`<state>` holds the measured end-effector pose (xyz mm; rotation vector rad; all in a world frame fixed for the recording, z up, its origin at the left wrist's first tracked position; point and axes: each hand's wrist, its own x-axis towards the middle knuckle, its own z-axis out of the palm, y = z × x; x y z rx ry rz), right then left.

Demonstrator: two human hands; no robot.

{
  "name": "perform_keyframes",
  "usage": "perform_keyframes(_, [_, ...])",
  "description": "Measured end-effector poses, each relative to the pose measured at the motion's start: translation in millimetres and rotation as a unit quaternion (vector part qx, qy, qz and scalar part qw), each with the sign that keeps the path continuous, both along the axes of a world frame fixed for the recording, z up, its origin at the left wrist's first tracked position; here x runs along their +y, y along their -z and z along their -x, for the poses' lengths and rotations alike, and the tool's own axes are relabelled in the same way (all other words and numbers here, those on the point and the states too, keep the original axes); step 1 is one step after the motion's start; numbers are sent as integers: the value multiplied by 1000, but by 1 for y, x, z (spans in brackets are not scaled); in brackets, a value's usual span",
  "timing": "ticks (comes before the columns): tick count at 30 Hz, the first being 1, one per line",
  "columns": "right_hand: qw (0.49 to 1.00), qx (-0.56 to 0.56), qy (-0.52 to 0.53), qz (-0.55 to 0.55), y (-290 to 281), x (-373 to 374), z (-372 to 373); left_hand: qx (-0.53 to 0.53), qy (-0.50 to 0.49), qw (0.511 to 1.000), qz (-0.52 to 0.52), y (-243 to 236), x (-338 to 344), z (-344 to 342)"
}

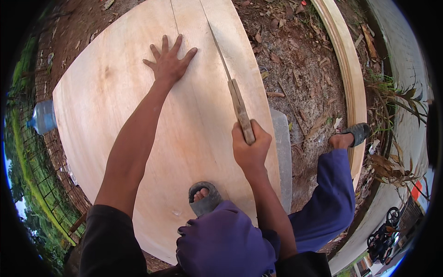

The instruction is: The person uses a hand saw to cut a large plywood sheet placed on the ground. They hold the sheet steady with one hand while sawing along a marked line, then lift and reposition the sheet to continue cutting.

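A wide, pale plywood sheet [110, 111] stretches out under my arms. My left hand [169, 64] lies flat on it with the fingers spread, beside a thin dark line running along the wood. To its right, my right hand [251, 147] is wrapped round the wooden handle of a handsaw [239, 106]. The saw's narrow blade points away from me, edge-on, in line with a long slit near the sheet's right side. How deep the blade sits in the wood is hidden.
My sandalled foot [206, 198] presses on the sheet; my other foot [350, 136] rests on a long plywood strip [353, 87] at the right. A grey block [280, 157] shows beneath the sheet. Leaf-strewn soil, a clear blue jug [44, 117], wire fencing and a wall surround it.
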<state>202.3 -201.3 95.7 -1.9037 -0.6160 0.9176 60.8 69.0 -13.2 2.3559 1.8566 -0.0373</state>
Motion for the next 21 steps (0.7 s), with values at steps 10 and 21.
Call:
perform_keyframes(10, [999, -29, 2, -18, 8, 66, -18, 7, 4, 1000, 2, -3, -1, -19])
perform_keyframes(21, [1000, 19, 16, 9, -49, -47, 0, 20, 1, 1000, -13, -2, -9, 2])
